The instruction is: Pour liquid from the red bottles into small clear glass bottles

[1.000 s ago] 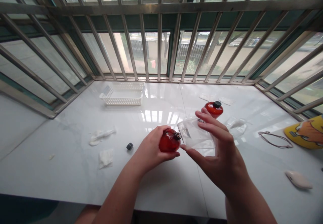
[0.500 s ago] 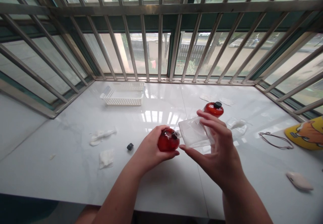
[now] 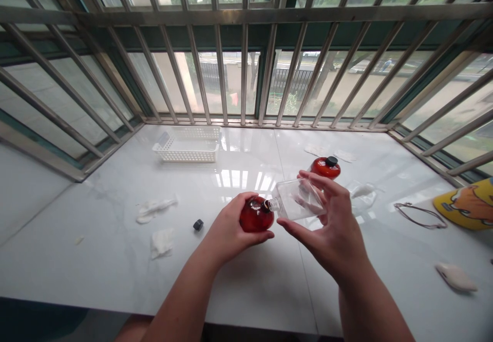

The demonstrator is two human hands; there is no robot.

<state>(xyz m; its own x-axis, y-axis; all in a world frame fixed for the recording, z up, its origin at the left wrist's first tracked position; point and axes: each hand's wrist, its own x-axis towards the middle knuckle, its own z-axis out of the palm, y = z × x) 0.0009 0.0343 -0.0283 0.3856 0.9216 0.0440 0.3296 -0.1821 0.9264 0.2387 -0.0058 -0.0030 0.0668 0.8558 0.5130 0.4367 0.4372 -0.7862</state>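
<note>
Evidently mid-step, the left hand (image 3: 229, 222) has thumb and fingers clamped around a glossy, round red bottle (image 3: 256, 217), uncapped, while the right hand's (image 3: 337, 229) spread fingers grip a clear, flat-sided bottle (image 3: 296, 201) at its three o'clock, necks apparently meeting. Recapping looks undone: a small black cap (image 3: 197, 225) lies loose at nine o'clock.

On the tabletop (image 3: 115, 280), a basket (image 3: 187, 155) sits back left, a loose cap (image 3: 198, 225) before it, a capped bottle (image 3: 322, 168) behind the right hand (image 3: 337, 234).
</note>
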